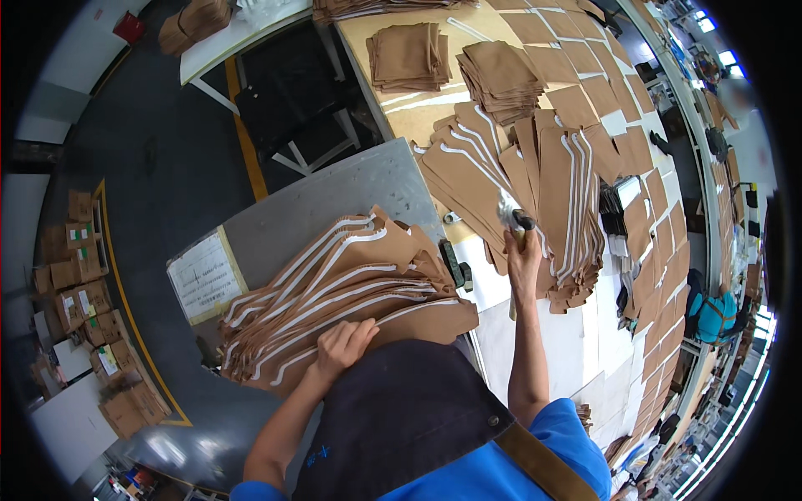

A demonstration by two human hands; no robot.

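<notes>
My left hand (345, 344) lies at the near edge of a fanned pile of brown cut pieces (334, 284) with white strips along their edges. Its fingers are curled together on the top piece; the fingertips are partly hidden. My right hand (523, 255) is closed around a brush (507, 205) with a whitish head and a black part near the grip. Beneath and beyond the brush lie two more fanned groups: brown pieces with white edges (459, 163) at the left and a longer pile (572, 209) at the right.
The first pile rests on a grey metal surface (334, 184) with a printed sheet (205, 275) at its left. A dark green block (455, 265) sits beside the pile. Stacks of brown squares (409, 54) stand farther back. Rows of brown pieces (660, 284) cover the table's right. Cartons (83, 292) line the floor.
</notes>
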